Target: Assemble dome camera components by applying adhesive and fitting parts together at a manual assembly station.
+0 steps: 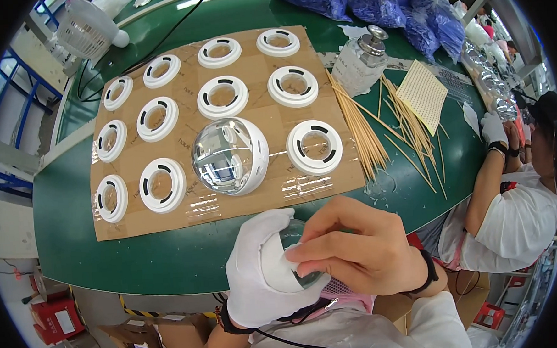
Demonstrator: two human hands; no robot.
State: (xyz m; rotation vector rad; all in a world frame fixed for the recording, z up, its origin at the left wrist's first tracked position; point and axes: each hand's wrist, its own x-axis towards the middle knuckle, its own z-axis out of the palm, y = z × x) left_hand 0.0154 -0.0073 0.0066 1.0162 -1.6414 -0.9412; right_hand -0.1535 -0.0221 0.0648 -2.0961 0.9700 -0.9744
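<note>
My left hand (pixel 249 273), in a white glove, is wrapped round a white rounded housing (pixel 277 262) with a clear dome (pixel 292 234), close to my body at the table's near edge. My bare right hand (pixel 361 245) closes thumb and fingers in a pinch against the housing; whatever lies between the fingertips is too small to make out. Beyond them a similar clear dome in a white housing (pixel 230 156) rests on a brown cardboard sheet (pixel 191 134). Several white rings (pixel 315 147) with black slots lie in rows around it.
Right of the cardboard are many thin wooden sticks (pixel 408 129), a yellow dotted sheet (pixel 422 96) and a glass bottle with a metal top (pixel 362 61). Blue plastic bags (pixel 377 5) sit at the back. A small fan (pixel 85 30) stands far left. A co-worker (pixel 513 212) sits to the right.
</note>
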